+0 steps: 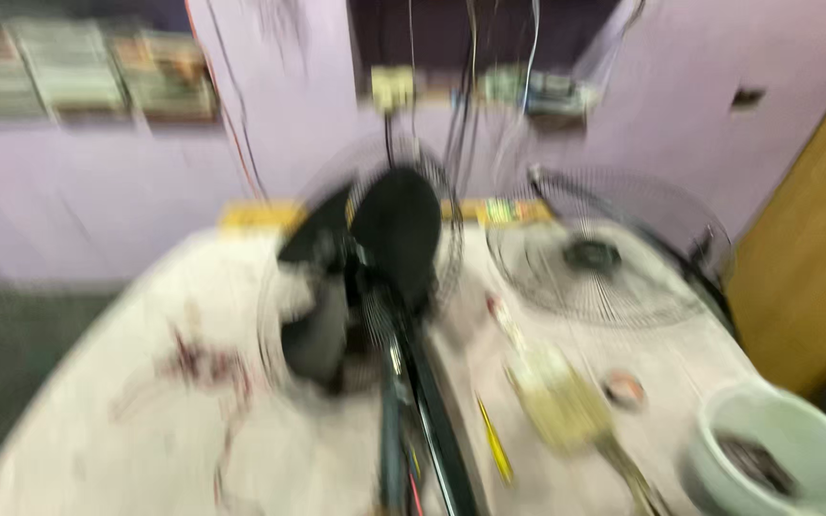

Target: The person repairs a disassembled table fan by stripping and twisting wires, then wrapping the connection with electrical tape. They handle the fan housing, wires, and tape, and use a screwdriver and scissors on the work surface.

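The whole view is blurred by motion. A black fan (pixel 389 258) with dark blades and a wire rear guard lies on the white, stained table (pixel 136 401); its black pole (pixel 423 420) runs toward the bottom edge. A loose round wire guard (pixel 590 258) lies to its right. Neither of my hands is in view.
A white bowl (pixel 776 459) with dark small parts sits at the bottom right. A yellow-handled tool (pixel 494 444), a pale brush-like tool (pixel 561 401) and a small round roll (pixel 623 389) lie right of the pole. Hanging wires (pixel 461 86), shelves and a lilac wall stand behind; a wooden panel (pixel 815 268) stands right.
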